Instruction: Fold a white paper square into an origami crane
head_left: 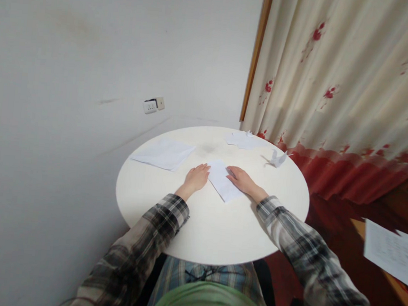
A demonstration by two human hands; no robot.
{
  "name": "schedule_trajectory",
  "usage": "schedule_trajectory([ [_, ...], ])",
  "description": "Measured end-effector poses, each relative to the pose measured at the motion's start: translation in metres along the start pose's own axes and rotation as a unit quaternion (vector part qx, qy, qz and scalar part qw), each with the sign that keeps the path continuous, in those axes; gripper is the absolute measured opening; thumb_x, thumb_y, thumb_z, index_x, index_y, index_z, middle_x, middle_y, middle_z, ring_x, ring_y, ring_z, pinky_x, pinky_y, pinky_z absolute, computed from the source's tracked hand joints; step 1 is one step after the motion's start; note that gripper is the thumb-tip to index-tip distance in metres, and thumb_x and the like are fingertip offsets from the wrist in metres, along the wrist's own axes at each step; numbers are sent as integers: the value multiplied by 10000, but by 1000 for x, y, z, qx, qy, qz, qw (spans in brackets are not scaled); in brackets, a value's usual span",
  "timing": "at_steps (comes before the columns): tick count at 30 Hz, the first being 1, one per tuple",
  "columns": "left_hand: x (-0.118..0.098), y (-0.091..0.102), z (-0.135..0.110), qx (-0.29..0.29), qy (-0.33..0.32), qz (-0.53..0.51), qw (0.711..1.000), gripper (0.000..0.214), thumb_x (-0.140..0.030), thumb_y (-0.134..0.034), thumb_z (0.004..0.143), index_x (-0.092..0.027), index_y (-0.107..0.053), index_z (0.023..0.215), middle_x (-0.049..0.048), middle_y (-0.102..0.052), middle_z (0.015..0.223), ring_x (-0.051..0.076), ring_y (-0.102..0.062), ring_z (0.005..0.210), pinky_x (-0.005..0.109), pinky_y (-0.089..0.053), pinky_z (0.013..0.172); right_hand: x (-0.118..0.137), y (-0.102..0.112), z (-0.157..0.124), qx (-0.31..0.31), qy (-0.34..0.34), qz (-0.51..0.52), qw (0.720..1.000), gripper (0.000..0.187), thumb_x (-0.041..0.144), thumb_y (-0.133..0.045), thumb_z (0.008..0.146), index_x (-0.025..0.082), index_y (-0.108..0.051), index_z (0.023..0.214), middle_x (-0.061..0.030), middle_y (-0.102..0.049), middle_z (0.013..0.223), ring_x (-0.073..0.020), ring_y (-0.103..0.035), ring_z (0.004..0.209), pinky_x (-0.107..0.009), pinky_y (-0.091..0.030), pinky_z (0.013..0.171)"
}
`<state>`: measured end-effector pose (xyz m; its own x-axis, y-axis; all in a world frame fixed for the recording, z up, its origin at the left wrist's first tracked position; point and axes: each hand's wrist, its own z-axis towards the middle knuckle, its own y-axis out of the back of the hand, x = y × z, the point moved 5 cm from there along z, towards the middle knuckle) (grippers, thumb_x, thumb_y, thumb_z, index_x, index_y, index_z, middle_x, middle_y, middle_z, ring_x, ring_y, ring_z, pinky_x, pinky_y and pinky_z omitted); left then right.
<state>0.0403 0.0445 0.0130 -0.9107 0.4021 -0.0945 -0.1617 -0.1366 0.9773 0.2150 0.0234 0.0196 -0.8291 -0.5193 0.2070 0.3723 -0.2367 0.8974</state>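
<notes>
Lying left of the sheet on a round white desk is a flat paper. The person's left hand touches the sheet's left edge, its fingers stretched out close together, not curled around anything. The sheet, white and with one corner toward the person, lies flat between the hands. The right hand rests at the sheet's right side, fingers loosely extended and gripping nothing. Beyond the sheet, slightly right, are papers; right of the sheet stands a folded paper figure. Well right of it are a red-flowered curtain and printed pages.
</notes>
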Motion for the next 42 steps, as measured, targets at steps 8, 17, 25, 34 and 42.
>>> schedule_trajectory([
  [8, -4, 29, -7, -71, 64, 37, 995, 371, -217, -268, 871, -179, -613, 1003, 81, -645, 1016, 216, -566, 966, 329, -423, 791, -8, 7, 0, -20, -55, -41, 997, 365, 334, -486, 836, 133, -514, 1138, -109, -590, 1119, -197, -531, 1036, -292, -375, 918],
  [17, -10, 26, -15, -80, 107, 36, 990, 349, -374, -353, 850, -148, -599, 950, 111, -661, 830, 237, -609, 832, 353, -416, 753, 2, 4, -1, -20, -21, 4, 1000, 236, 196, -435, 858, 155, -602, 1018, -79, -642, 1014, -154, -561, 966, -258, -389, 883],
  [25, -44, 2, -12, -56, -169, -80, 981, 417, -296, -346, 864, -133, -400, 1243, 104, -487, 1273, 174, -440, 1172, 308, -325, 991, 22, 1, 2, -22, 48, 80, 995, 269, 168, -414, 859, 171, -616, 1037, -64, -646, 1049, -146, -587, 972, -260, -418, 884],
  [34, -43, -10, -10, 26, -137, -50, 989, 703, -545, -295, 829, -65, -253, 1341, 150, -259, 1420, 221, -222, 1317, 336, -199, 1064, 35, 4, 0, -20, 53, 69, 996, 294, 160, -399, 860, 146, -576, 1095, -87, -613, 1108, -154, -558, 1023, -278, -409, 916],
  [42, -41, -5, -11, 58, -107, -39, 992, 764, -620, -263, 802, -83, -251, 1345, 152, -190, 1442, 230, -147, 1338, 346, -153, 1064, 34, 5, 1, -2, 26, 27, 999, 279, 167, -406, 859, 114, -586, 1065, -118, -596, 1116, -160, -523, 1049, -281, -388, 932],
])
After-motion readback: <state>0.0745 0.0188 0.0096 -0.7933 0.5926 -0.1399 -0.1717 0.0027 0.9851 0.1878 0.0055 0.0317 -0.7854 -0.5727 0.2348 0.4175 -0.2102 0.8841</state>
